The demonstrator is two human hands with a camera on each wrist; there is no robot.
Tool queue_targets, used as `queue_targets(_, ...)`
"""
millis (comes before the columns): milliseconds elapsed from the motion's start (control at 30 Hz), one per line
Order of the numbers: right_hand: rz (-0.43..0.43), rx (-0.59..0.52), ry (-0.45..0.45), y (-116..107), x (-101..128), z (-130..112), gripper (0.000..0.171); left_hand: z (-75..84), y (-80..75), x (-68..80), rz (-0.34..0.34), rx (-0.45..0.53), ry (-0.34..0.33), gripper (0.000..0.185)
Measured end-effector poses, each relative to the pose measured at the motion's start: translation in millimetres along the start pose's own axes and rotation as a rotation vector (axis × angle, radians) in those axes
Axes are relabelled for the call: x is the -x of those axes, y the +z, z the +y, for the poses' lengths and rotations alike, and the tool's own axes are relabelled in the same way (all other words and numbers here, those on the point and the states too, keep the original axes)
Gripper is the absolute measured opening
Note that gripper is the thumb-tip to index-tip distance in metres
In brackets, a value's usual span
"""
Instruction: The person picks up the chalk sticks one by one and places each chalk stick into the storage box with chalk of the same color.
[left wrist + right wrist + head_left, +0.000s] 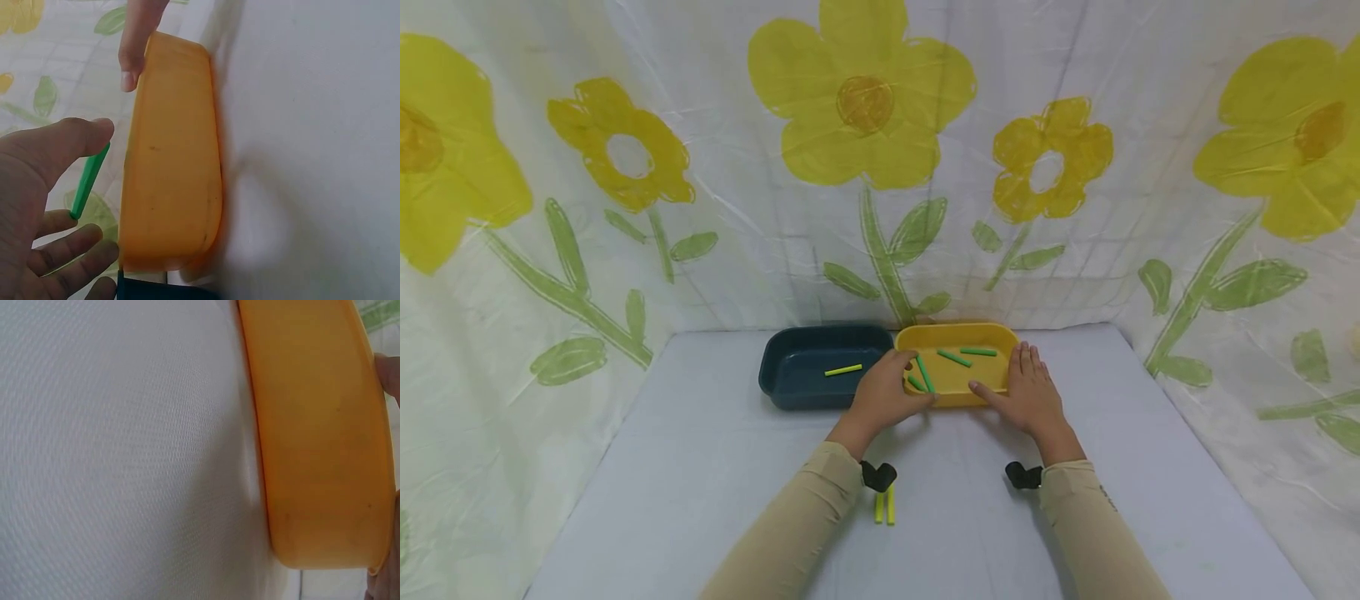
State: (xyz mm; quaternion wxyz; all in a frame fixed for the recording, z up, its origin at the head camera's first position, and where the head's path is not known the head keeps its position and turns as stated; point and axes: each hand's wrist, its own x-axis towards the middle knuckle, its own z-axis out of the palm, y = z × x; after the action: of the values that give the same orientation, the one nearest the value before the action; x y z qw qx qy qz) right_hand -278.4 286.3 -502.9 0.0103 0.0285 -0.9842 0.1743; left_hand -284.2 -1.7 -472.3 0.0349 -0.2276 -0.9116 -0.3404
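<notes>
A yellow tray [957,336] holds several green sticks [953,357]. My left hand [886,390] is at its front left corner. In the left wrist view my thumb and a finger pinch a green stick [87,181] that stands above the rim of the yellow tray [172,156]. My right hand [1030,388] rests flat on the tray's front right rim, fingers straight, and one of its fingers [133,59] hangs over the rim. The right wrist view shows only the tray's outer wall [319,437]. A dark blue tray [790,367] beside it holds one yellow-green stick [843,370].
Two yellow sticks [884,506] lie on the white tabletop [700,467] between my forearms. The two trays touch side by side at the back of the table. A flowered cloth [865,167] hangs behind and at both sides.
</notes>
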Motion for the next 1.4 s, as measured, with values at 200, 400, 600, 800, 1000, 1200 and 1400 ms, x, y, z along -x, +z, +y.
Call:
queue_targets(200,0.003,-0.008,0.002,-1,0,-1,0.13,1.2,3.4,-3.2,0.022,-0.02,0.006,0.079)
queue_targets(400,-0.001,-0.004,0.003,0,0,0,0.13,4.7,4.5,-4.3,0.032,-0.056,-0.018,0.078)
queue_targets(600,0.009,-0.004,0.003,1,0,0,0.13,6.3,5.7,-6.1,0.047,-0.054,-0.035,0.079)
queue_targets(800,0.008,-0.007,0.007,1,0,0,0.13,5.3,8.6,-8.5,0.041,-0.061,-0.082,0.083)
queue_targets(1000,0.008,-0.008,0.003,2,0,-1,0.131,4.6,8.8,-8.9,0.034,-0.043,-0.103,0.085)
queue_targets(1200,0.007,0.006,0.005,2,0,-1,0.131,3.0,4.0,-4.1,0.016,0.046,-0.069,0.086)
queue_targets(1400,0.014,0.008,0.002,3,-1,0,0.13,-1.6,-7.8,5.0,0.028,0.104,-0.002,0.077)
